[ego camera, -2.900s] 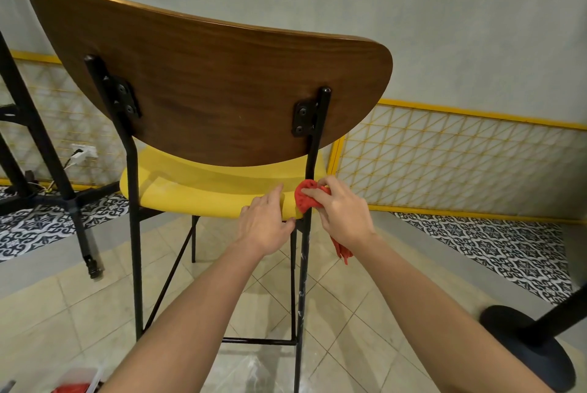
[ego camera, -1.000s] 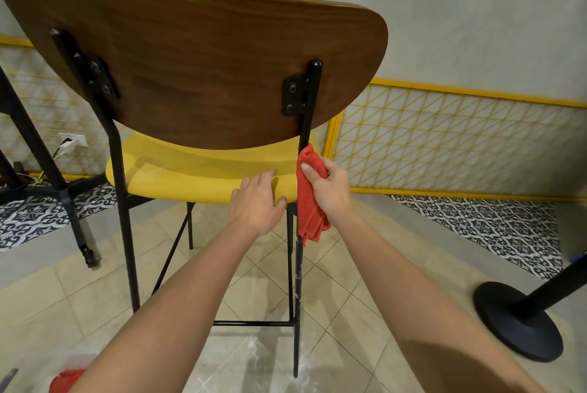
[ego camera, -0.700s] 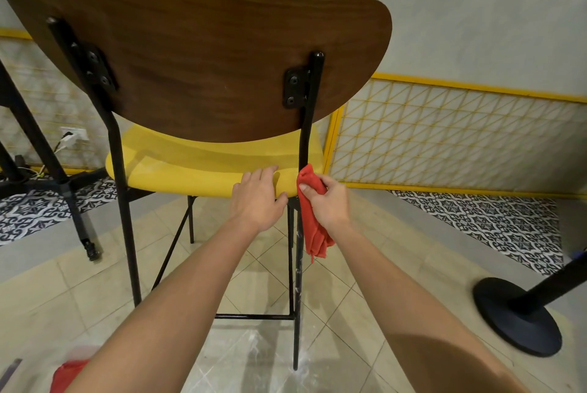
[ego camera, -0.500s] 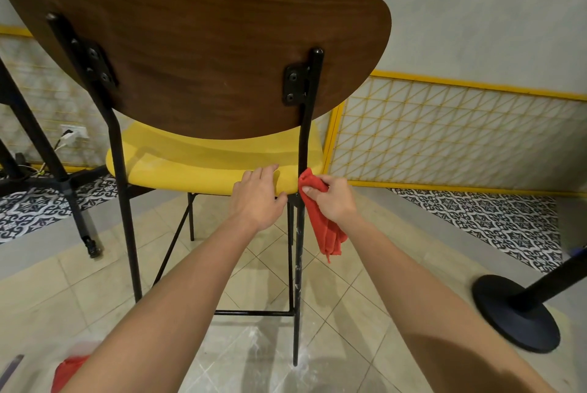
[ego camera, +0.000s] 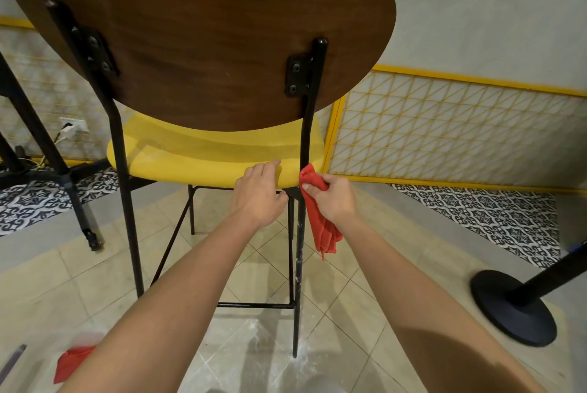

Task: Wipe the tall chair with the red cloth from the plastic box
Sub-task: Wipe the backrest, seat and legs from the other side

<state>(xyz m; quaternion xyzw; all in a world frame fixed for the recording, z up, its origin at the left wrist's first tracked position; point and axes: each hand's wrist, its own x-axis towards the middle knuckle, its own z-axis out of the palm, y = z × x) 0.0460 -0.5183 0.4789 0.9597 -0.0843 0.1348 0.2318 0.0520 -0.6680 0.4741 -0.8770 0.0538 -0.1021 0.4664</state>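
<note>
Both hands are on the job: the left hand (ego camera: 259, 192) clasps the near edge of the yellow seat (ego camera: 197, 160), fingers over the top and thumb tucked under. The right hand (ego camera: 333, 199) is closed round the red cloth (ego camera: 320, 227).

The tall chair (ego camera: 206, 43) fills the view, its brown back towards us, and it hasn't budged under that steadying left hand. The action is on the right rear post (ego camera: 306, 126). A second ago the cloth was bunched higher up the black post, just under the back. Now it has slid down to seat level, pressed against the post's right side, with its loose tail dangling beside the leg.

So that's one downward stroke done, by the look of it. The long leg below is still to wipe.

Down at the near left, the plastic box (ego camera: 76, 357) is a blur with something red in it.
</note>
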